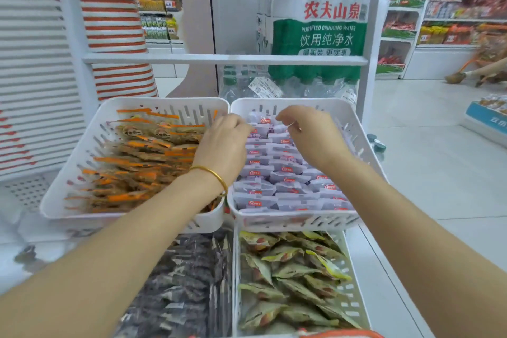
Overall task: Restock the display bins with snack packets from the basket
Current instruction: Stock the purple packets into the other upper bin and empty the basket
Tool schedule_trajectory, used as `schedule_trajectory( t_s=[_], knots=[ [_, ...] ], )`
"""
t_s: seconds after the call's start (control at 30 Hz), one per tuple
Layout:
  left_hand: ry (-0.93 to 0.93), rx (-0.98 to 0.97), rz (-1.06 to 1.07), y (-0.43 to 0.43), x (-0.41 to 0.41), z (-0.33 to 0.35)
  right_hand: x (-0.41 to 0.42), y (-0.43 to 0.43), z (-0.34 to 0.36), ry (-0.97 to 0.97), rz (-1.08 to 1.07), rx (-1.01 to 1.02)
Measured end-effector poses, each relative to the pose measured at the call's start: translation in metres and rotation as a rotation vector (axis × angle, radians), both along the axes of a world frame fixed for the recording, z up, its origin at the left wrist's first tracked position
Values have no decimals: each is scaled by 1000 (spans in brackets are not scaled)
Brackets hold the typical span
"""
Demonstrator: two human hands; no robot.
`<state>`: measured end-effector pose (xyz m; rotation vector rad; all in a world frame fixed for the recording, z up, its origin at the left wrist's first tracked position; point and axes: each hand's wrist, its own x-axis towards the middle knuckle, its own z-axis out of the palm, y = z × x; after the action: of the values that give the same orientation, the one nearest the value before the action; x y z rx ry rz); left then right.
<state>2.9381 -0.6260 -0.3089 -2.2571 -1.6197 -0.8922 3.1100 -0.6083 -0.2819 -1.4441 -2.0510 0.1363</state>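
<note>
Two white slotted bins sit side by side on the upper tier. The left bin holds orange-edged snack packets. The right bin holds rows of pale purple packets. Both my hands hover over the far end of the purple bin. My left hand, with a gold bangle at the wrist, has its fingers curled down onto the packets at the bin's left edge. My right hand is curled with fingertips pinched near the back row. What either hand holds is hidden by the fingers.
On the lower tier stand a bin of dark packets and a bin of green-yellow packets. Shrink-wrapped water bottles stand behind a white rail. An orange rim shows at the bottom edge. Shelves and open floor lie to the right.
</note>
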Motion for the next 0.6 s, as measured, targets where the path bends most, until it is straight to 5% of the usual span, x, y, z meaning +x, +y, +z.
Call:
schedule_trajectory(
  t_s=[0.1, 0.2, 0.4, 0.53, 0.6],
  knots=[
    [-99, 38, -59, -94, -10, -21, -14, -79, -26, 155, 125, -31],
    [-43, -195, -31, -188, -31, -67, -37, -147, -86, 190, 244, -234],
    [220, -869, 53, -327, -74, -137, -73, -250, -251, -100, 391, -982],
    [380, -1022, 81, -378, -90, -155, -83, -300, -326, -609, 610, -1048],
    [415, -1075, 96, -388, -92, -165, -90, -315, -352, -675, 637, -986]
  ],
)
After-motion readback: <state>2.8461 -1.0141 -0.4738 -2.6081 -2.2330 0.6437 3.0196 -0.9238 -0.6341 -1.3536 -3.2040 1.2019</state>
